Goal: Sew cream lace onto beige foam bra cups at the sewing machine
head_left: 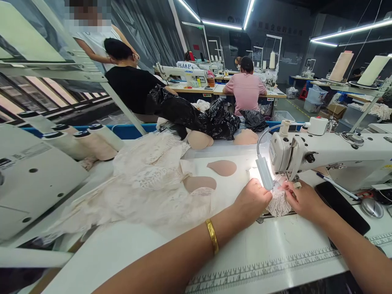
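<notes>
Partly hidden white lace (279,205)

The left hand (252,201), right hand (306,203) and gooseneck lamp (265,173) block parts of it. The sewing machine (343,148) runs past the right edge. A standing person's (97,40) head is pixelated and cropped.

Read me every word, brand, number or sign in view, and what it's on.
"JUKI": background sewing machine.
"YIN": back wall; the rest is too faint.
"企业的": same wall, neighbouring characters unclear.
Too blurred: lettering above "JUKI", numbers on the ruler, far-left machine's label.
</notes>
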`<state>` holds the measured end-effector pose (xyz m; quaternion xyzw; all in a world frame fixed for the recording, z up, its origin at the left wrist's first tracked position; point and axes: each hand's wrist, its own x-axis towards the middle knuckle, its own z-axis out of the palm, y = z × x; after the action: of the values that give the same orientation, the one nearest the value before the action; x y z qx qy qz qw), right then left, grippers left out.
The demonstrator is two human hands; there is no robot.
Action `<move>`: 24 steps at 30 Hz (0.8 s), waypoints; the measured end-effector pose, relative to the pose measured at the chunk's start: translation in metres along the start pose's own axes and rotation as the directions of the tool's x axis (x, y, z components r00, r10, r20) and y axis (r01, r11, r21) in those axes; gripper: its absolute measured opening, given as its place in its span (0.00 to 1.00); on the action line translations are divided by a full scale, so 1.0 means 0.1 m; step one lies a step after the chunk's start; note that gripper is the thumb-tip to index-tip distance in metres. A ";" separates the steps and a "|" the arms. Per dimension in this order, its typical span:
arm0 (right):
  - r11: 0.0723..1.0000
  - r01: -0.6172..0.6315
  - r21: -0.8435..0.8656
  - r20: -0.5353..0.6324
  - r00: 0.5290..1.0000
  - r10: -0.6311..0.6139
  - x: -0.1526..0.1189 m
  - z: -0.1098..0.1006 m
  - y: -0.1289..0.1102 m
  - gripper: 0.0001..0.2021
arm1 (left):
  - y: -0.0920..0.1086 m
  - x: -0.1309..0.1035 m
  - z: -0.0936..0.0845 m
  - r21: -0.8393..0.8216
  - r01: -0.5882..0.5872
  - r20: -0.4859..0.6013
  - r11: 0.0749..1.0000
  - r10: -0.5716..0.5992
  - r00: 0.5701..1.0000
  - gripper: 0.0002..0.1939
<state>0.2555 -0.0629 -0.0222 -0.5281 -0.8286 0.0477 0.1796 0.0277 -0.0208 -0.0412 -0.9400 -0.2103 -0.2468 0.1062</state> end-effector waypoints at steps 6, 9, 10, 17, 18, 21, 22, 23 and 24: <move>0.991 0.132 -0.031 -0.083 0.987 -0.134 -0.07 0.01 0.00 0.13 | -0.07 -0.02 -0.29 -0.203 0.073 0.184 0.976 -0.035 0.982 0.05; 0.970 0.241 -0.022 -0.102 0.965 -0.242 -0.11 0.00 -0.04 0.17 | -0.06 -0.02 -0.42 -0.195 0.164 0.253 0.967 -0.112 0.961 0.07; 0.956 0.293 0.009 -0.096 0.952 -0.291 -0.12 -0.01 -0.07 0.18 | -0.03 -0.02 -0.45 -0.207 0.191 0.263 0.959 -0.134 0.955 0.11; 0.953 0.297 0.063 0.000 0.955 -0.298 -0.10 0.07 -0.13 0.11 | 0.09 -0.02 -0.58 -0.396 0.184 0.391 0.899 -0.016 0.920 0.12; 0.965 0.263 0.017 0.010 0.965 -0.263 -0.09 0.11 -0.10 0.11 | 0.09 -0.03 -0.58 -0.359 0.167 0.389 0.918 -0.016 0.921 0.12; 0.975 0.209 -0.072 0.024 0.978 -0.208 -0.08 0.21 0.02 0.17 | 0.09 -0.05 -0.53 -0.192 0.108 0.312 0.975 -0.044 0.949 0.08; 0.977 0.198 -0.084 0.020 0.980 -0.197 -0.08 0.23 0.05 0.19 | 0.09 -0.06 -0.50 -0.154 0.094 0.283 0.984 -0.047 0.958 0.07; 0.978 0.187 -0.093 0.012 0.982 -0.187 -0.08 0.25 0.08 0.21 | 0.08 -0.06 -0.47 -0.132 0.082 0.260 0.988 -0.045 0.965 0.07; 0.979 0.177 -0.103 0.006 0.984 -0.178 -0.09 0.25 0.09 0.23 | 0.07 -0.06 -0.44 -0.125 0.071 0.239 0.990 -0.040 0.970 0.07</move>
<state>0.2579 -0.0636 -0.0504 -0.4607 -0.8735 -0.0123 0.1571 0.0076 -0.0426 -0.0075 -0.9613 -0.2308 -0.1498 0.0108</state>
